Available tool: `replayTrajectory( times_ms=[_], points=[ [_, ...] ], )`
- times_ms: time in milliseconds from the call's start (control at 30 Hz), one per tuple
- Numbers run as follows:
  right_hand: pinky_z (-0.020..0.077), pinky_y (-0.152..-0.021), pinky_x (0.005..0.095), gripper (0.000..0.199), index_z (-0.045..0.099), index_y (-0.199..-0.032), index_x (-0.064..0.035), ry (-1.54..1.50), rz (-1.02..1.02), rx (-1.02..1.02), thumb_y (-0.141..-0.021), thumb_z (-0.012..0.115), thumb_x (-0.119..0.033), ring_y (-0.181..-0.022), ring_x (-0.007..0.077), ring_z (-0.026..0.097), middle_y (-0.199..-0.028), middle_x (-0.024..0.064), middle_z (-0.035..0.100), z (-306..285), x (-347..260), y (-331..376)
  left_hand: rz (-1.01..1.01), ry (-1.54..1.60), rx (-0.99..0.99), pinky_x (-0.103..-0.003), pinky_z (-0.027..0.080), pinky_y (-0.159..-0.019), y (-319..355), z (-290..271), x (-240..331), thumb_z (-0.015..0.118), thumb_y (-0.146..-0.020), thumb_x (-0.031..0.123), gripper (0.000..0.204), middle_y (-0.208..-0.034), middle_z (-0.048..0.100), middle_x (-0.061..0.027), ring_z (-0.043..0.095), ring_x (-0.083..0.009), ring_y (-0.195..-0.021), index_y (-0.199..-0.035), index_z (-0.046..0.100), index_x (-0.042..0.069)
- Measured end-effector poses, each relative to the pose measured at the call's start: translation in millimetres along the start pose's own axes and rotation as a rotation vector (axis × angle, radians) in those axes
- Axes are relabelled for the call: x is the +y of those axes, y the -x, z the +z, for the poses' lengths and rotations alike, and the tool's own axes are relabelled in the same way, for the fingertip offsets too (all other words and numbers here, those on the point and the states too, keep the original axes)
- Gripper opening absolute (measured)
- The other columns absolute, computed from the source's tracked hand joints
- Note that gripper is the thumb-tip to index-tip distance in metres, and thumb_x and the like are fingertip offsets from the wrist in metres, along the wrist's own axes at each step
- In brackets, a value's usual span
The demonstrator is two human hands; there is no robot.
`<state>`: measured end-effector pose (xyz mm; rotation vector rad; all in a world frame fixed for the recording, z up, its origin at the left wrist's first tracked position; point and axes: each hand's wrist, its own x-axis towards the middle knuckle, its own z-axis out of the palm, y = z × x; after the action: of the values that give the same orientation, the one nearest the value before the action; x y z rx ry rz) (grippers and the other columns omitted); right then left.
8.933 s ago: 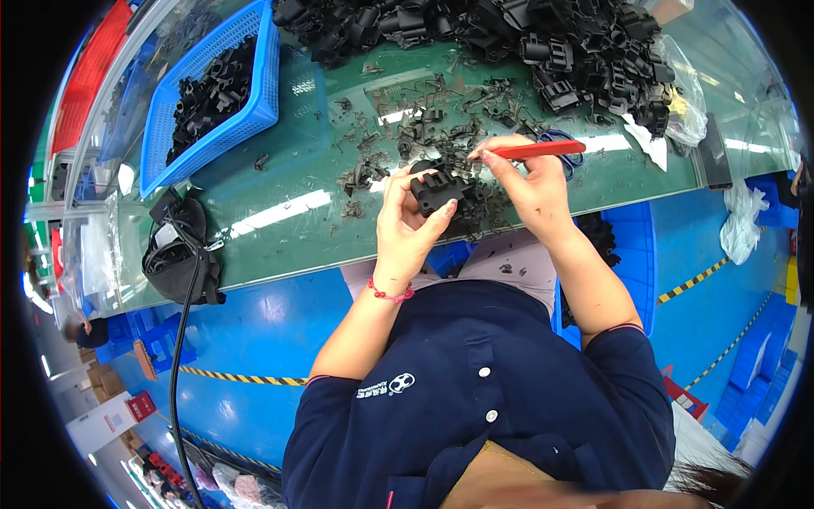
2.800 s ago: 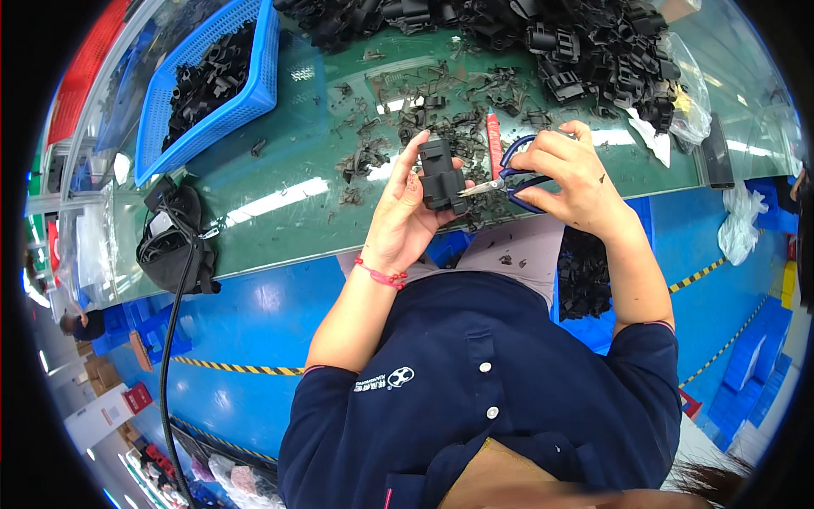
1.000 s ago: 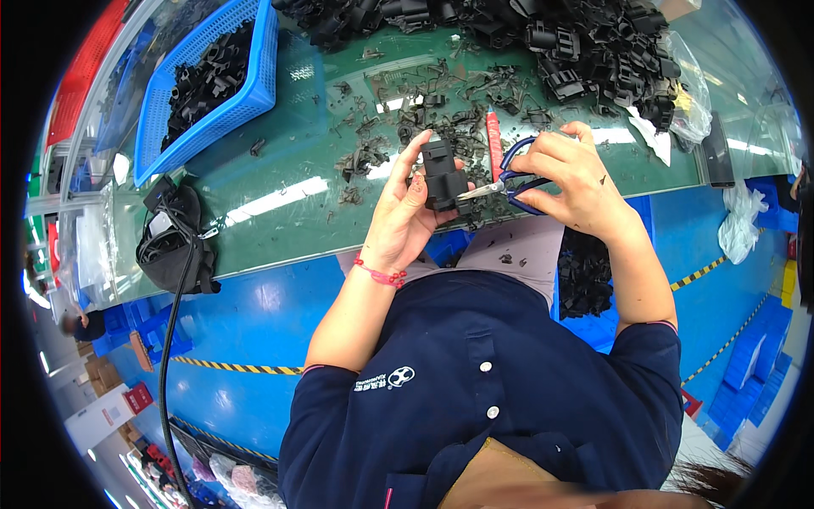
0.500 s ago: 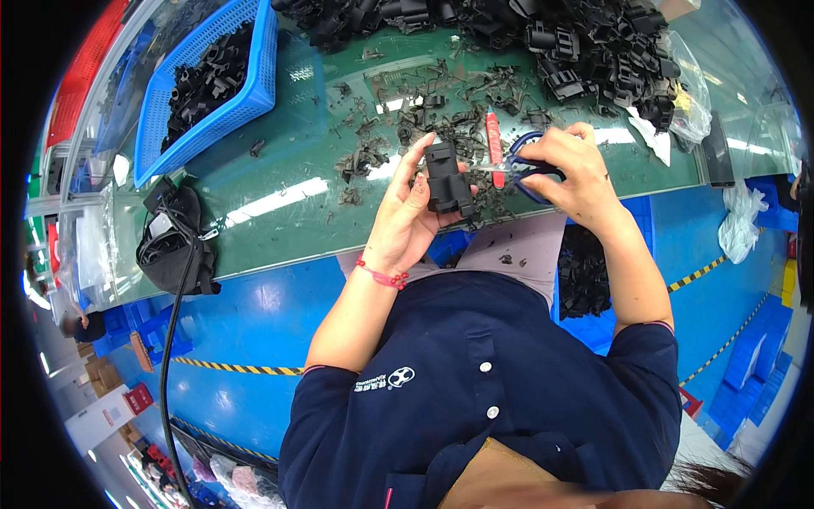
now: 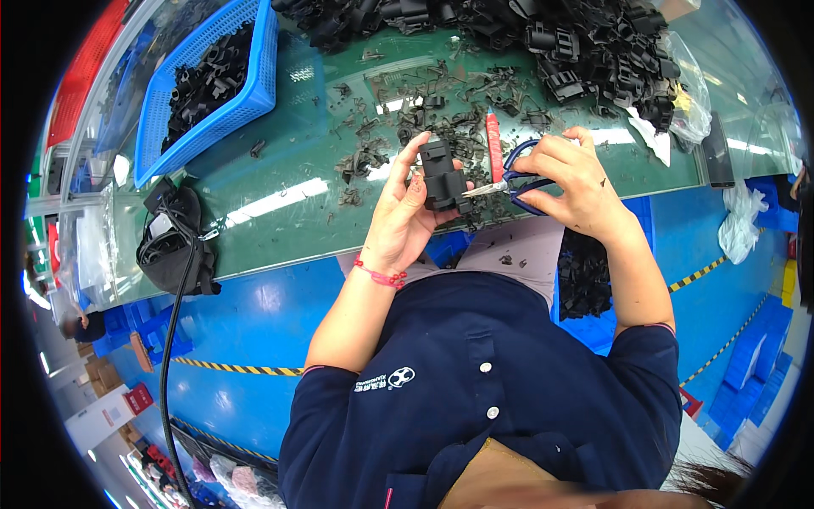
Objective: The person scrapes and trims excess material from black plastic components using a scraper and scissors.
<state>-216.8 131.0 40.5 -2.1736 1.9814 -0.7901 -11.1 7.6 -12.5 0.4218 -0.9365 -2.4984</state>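
Left hand (image 5: pixel 400 219) holding black part (image 5: pixel 443 180); right hand (image 5: pixel 578 182), scissors (image 5: pixel 507 184) (blue-handled).

A long table (image 5: pixel 284 246) with a glossy green top runs across the upper part of the room, its front edge bowed by the lens, and white streaks of reflected light (image 5: pixel 280 201) lie over its surface. Below it spreads a shiny blue floor (image 5: pixel 271 327), crossed on the left by a strip of yellow-and-black tape (image 5: pixel 237 367) and on the right by another such strip. Blue bins (image 5: pixel 750 360) stand on the floor at the far right, and blue crates (image 5: pixel 127 327) at the left. Farther down the left side are brown cardboard boxes (image 5: pixel 106 375) and a white board (image 5: pixel 103 417) with a red patch. A red panel (image 5: pixel 80 93) shows at the upper left, beyond see-through sheeting, and small bright lights (image 5: pixel 44 362) dot the dark left rim
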Motion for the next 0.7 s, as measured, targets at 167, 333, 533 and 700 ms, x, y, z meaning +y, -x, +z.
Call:
replayTrajectory(
  times_ms=[167, 333, 533, 700],
  points=[
    [0.032, -0.084, 0.0379, 0.03, 0.061, -0.092, -0.0126, 0.019, -0.013, -0.008, -0.065, 0.073, -0.02, -0.077, 0.0202, 0.053, -0.077, 0.0017, 0.052, -1.8, -2.4, -0.9, 0.0, -0.085, 0.021, -0.039, 0.049, -0.082, -0.1, 1.6, 0.6, 0.057, -0.086, 0.038, 0.067, -0.12, 0.05, -0.0113, 0.056, -0.0272, -0.106, -0.14, 0.022, 0.02],
    [0.0325, -0.082, 0.0375, 0.03, 0.061, -0.092, -0.0128, 0.01, -0.021, -0.013, -0.065, 0.073, -0.02, -0.076, 0.0199, 0.053, -0.077, 0.0016, 0.052, 0.1, -2.0, -0.1, -0.006, -0.135, 0.034, -0.041, 0.05, -0.083, 0.2, 2.6, -0.2, 0.058, -0.084, 0.042, 0.072, -0.12, 0.05, -0.0119, 0.055, -0.0289, -0.106, -0.141, 0.021, 0.019],
    [0.0321, -0.083, 0.0372, 0.03, 0.061, -0.092, -0.0126, -0.002, -0.033, -0.02, -0.066, 0.073, -0.021, -0.076, 0.0196, 0.053, -0.077, 0.0014, 0.052, 4.8, 2.0, 1.3, -0.015, -0.113, 0.028, -0.041, 0.05, -0.084, 0.7, 3.3, -2.1, 0.058, -0.084, 0.042, 0.071, -0.121, 0.05, -0.0122, 0.056, -0.0284, -0.106, -0.141, 0.021, 0.02],
    [0.0314, -0.083, 0.0355, 0.025, 0.062, -0.091, -0.0103, -0.21, 0.048, 0.015, -0.068, 0.071, -0.016, -0.076, 0.019, 0.055, -0.079, 0.0016, 0.058, 10.9, 6.6, 3.5, -0.029, -0.091, 0.025, -0.042, 0.05, -0.083, 0.0, 2.1, -2.2, 0.058, -0.084, 0.042, 0.072, -0.121, 0.05, -0.0126, 0.056, -0.0281, -0.105, -0.141, 0.02, 0.02]
  ],
)
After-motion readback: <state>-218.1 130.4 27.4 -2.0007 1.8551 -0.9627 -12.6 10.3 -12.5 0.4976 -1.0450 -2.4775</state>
